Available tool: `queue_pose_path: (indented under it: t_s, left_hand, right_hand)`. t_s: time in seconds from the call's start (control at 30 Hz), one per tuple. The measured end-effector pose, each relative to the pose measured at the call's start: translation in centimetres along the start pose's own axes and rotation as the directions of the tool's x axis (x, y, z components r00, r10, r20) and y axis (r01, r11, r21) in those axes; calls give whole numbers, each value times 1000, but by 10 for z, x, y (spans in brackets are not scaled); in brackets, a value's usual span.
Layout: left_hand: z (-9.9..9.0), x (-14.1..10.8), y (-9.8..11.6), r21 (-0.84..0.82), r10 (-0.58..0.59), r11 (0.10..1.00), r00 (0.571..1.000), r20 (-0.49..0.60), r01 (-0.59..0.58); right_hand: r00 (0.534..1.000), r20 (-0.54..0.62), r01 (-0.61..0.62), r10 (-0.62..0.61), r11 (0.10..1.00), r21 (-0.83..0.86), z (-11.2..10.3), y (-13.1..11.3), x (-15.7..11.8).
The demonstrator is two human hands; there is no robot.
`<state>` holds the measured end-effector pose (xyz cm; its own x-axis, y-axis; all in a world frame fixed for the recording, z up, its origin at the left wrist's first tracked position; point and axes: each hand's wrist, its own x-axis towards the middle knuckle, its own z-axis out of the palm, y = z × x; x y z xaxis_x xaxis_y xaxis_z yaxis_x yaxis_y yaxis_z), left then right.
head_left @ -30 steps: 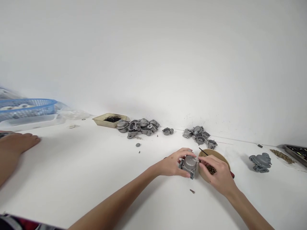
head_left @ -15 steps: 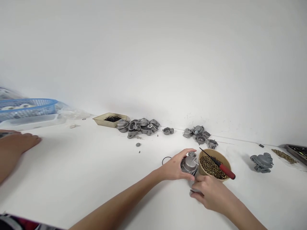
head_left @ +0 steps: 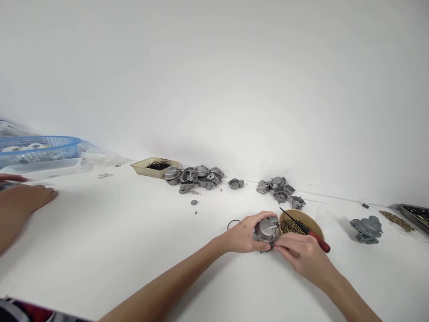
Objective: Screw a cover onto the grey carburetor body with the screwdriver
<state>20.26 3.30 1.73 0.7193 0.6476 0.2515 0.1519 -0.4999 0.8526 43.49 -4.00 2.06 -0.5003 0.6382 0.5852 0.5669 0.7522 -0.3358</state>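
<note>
1. Grey cast metal housing (head_left: 266, 229): domed round cap on top, lugs at the sides, dull silver finish. It sits on the white table (head_left: 134, 250), touching the near-left side of the tan bowl (head_left: 317, 229).
2. Left hand (head_left: 246, 232) wraps the housing from the left, thumb at the front and fingers curled over the back, clamped on it.
3. Right hand (head_left: 303, 257) meets the housing at its lower right edge, fingertips pinched together there. Whether they grip a small part, can't tell.
4. The bowl holds small brass screws (head_left: 291, 226); a red-handled screwdriver (head_left: 306, 231) lies across its rim.
5. Black O-ring (head_left: 233, 224) lies flat on the table just left of the left hand.
6. Versus 0.5 s ago: the right hand was lower, on the table in front of the bowl; it has come up to the housing. The housing is tipped slightly, cap more toward the camera. Bowl, screwdriver and O-ring unchanged.
7. Another person's hand (head_left: 25, 197) rests far left, near a blue basket (head_left: 40, 147).
</note>
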Motion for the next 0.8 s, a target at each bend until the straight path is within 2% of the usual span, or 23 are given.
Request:
queue_pose_path:
  t_s: [0.1,0.2,0.37,0.47,0.8]
  left_hand:
    - [5,0,-3,86,-45,995,997,-58,50]
    - [10,1,-2,117,-67,990,993,-100,78]
    - [17,1,5,119,-118,984,982,-149,136]
    - [19,0,6,113,-110,985,981,-157,129]
    - [24,-1,5,89,-108,988,977,-182,126]
  right_hand:
    - [994,-113,-8,-2,996,-87,-7,3,5]
    - [987,-159,-2,-18,992,-123,-8,6,7]
    - [988,-153,-50,38,996,-77,-4,6,8]
    - [987,-147,-69,59,996,-64,-3,4,7]
    - [990,-136,-33,25,998,-62,-3,9,5]
